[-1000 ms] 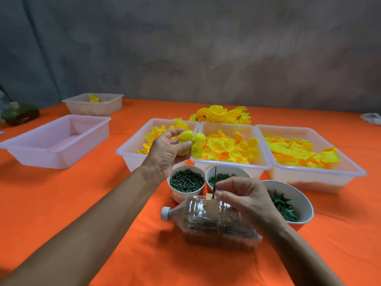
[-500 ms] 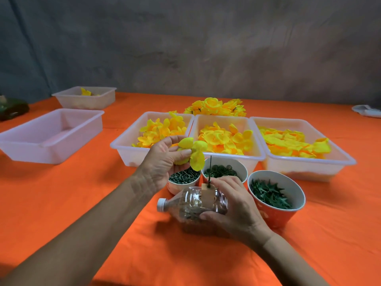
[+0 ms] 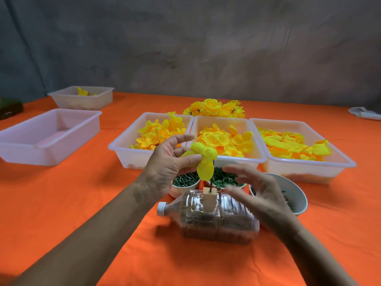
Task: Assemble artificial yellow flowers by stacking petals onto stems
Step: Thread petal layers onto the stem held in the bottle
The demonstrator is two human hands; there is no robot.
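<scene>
Left hand (image 3: 165,162) — grip pinched on a yellow petal piece (image 3: 203,162), thumb and fingers curled round its upper lobes; the piece hangs just above and in front of a thin dark stem (image 3: 212,178).

Stem — upright, planted in a small pale block (image 3: 208,200) set into the top of a clear plastic bottle (image 3: 216,221). The bottle lies on its side on the table (image 3: 82,203), white cap to the left, brownish fill inside.

Right hand (image 3: 261,195) — blurred, fingers spread and relaxed, grip apart and holding nothing; it hovers beside the stem, over the bottle's right end.

Behind the bottle, three bowls in a row: left bowl (image 3: 184,183) of small dark green pieces, middle bowl (image 3: 226,180) of green rings, right bowl (image 3: 296,195) partly hidden by the right hand.

Beyond them, three translucent trays side by side, each holding loose yellow petals: left tray (image 3: 123,149), middle tray (image 3: 255,153), right tray (image 3: 338,162).

Finished yellow flowers (image 3: 213,108) — heaped on the table behind the middle tray.

Far left: a large empty-looking tray (image 3: 49,137); behind it a smaller tray (image 3: 82,98) with a yellow petal inside.

Table covered in orange cloth.
</scene>
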